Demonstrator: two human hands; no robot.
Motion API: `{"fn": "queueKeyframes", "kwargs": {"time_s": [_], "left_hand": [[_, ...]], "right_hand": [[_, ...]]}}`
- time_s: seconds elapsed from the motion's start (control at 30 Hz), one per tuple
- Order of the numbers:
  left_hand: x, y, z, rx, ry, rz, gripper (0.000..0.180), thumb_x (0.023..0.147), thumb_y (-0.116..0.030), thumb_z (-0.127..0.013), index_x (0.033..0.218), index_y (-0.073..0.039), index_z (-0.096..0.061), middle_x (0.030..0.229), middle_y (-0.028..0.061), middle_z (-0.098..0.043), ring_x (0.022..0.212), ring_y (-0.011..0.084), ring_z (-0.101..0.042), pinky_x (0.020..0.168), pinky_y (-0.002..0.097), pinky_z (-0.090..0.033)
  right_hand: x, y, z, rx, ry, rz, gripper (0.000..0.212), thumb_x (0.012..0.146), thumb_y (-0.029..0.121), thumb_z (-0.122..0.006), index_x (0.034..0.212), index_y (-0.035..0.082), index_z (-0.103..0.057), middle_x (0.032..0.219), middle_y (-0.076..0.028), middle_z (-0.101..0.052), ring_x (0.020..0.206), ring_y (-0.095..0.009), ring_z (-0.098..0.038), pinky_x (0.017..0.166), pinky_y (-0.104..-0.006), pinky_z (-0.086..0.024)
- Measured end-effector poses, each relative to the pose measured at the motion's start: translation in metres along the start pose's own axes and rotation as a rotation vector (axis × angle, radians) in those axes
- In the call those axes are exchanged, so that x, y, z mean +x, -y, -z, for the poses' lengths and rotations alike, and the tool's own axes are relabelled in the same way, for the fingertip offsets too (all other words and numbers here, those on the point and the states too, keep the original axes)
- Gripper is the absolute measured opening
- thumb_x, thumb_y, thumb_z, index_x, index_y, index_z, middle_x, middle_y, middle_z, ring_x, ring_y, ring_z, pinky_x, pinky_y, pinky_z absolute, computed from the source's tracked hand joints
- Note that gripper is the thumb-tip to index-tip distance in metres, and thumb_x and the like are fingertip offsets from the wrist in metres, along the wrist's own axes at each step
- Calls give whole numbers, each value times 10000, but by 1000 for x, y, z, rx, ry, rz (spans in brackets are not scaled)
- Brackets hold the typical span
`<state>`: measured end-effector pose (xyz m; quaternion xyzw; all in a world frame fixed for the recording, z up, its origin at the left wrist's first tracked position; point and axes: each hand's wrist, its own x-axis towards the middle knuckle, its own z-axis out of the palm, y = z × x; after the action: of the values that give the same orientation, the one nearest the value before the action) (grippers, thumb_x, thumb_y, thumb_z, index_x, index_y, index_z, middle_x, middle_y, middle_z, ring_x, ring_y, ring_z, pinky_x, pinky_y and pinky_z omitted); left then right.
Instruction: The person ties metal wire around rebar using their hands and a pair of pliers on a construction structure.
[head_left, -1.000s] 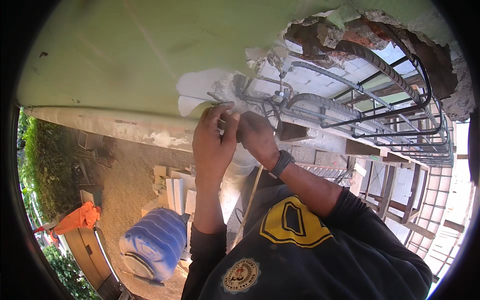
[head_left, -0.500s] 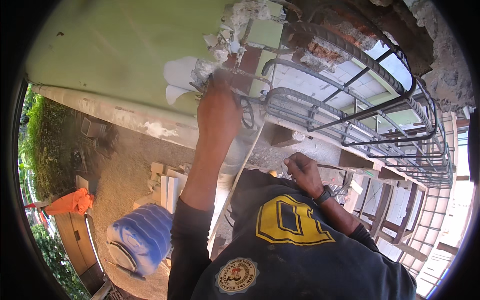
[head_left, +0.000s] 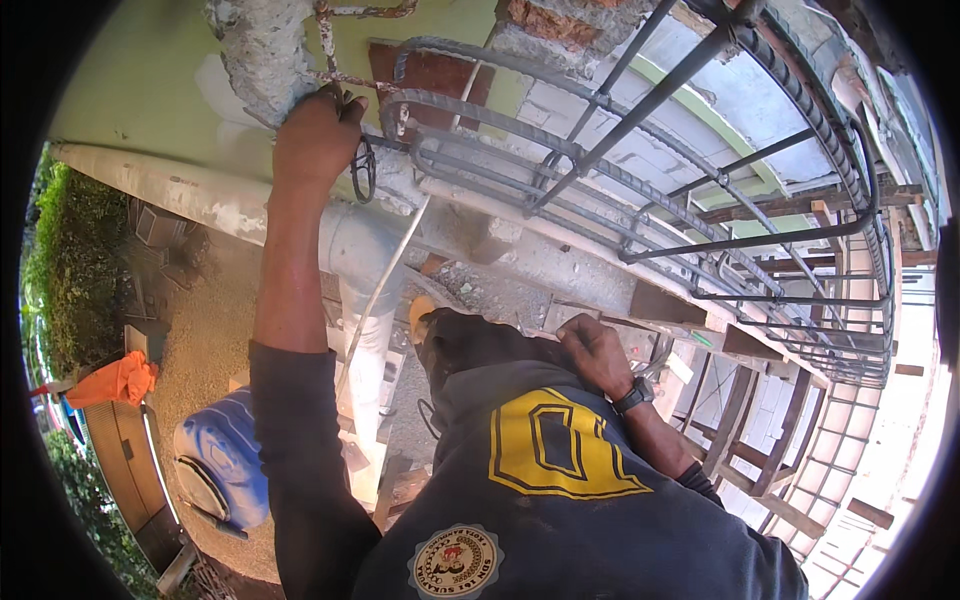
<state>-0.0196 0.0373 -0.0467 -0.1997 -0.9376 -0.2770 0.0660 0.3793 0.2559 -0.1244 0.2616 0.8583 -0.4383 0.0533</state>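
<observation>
My left hand [head_left: 318,140] is raised and closed against the broken end of a concrete column [head_left: 262,60], where rusty bars [head_left: 328,45] stick out. What its fingers grip is hidden. Beside its wrist hangs a small loop of dark wire [head_left: 364,170], close to the end of the rebar cage [head_left: 560,150]. Lower down, my right hand [head_left: 598,355] has its fingers curled, next to my dark-clothed leg and below the cage. Whether anything is inside that hand cannot be made out. A dark watch is on the right wrist.
The long rebar cage runs off to the right above a timber formwork [head_left: 750,345]. A pale pipe [head_left: 362,270] stands below my left hand. Far below on sandy ground lie a blue drum [head_left: 225,460] and an orange cloth [head_left: 115,380]. A green wall [head_left: 150,90] rises at upper left.
The view has shifted, so the cage and column sit further left. My left hand stays closed at the column end. My right hand's fingers have curled in more, nearer my leg.
</observation>
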Motion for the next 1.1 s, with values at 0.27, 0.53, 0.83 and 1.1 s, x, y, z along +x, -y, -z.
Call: {"fn": "queueKeyframes", "kwargs": {"time_s": [0.27, 0.53, 0.83, 1.1], "left_hand": [[20, 11, -10, 169, 48, -199, 348, 855, -191, -654, 1152, -9, -666, 1059, 253, -678, 988, 430, -643, 871, 485, -498], [21, 47, -42, 176, -113, -239, 365, 787, -144, -704, 1133, -33, -679, 1088, 222, -669, 1049, 410, -622, 886, 462, -488], [13, 30, -30, 158, -251, -110, 360, 737, -218, -752, 1049, -40, -722, 1043, 212, -696, 1007, 412, -651, 846, 459, -507], [7, 29, -32, 259, -313, -23, 402, 720, -247, -774, 1073, -72, -698, 1052, 186, -703, 1003, 406, -657, 848, 473, -518]], "right_hand": [[-23, -63, 20, 17, -60, 21, 187, 905, 199, -662, 978, 28, -646, 868, -209, -699, 820, -382, -684, 724, -417, -529], [-4, 7, 89, -55, -801, 283, 154, 892, 82, -660, 1041, 45, -642, 941, -146, -674, 919, -334, -642, 795, -407, -494], [53, -4, 112, -326, -636, 92, 200, 913, 249, -626, 1019, 108, -719, 1002, -142, -682, 1022, -344, -586, 980, -509, -302], [57, -9, 96, -278, -841, 184, 185, 899, 241, -660, 1018, 107, -704, 1006, -125, -674, 992, -336, -586, 953, -502, -304]]}}
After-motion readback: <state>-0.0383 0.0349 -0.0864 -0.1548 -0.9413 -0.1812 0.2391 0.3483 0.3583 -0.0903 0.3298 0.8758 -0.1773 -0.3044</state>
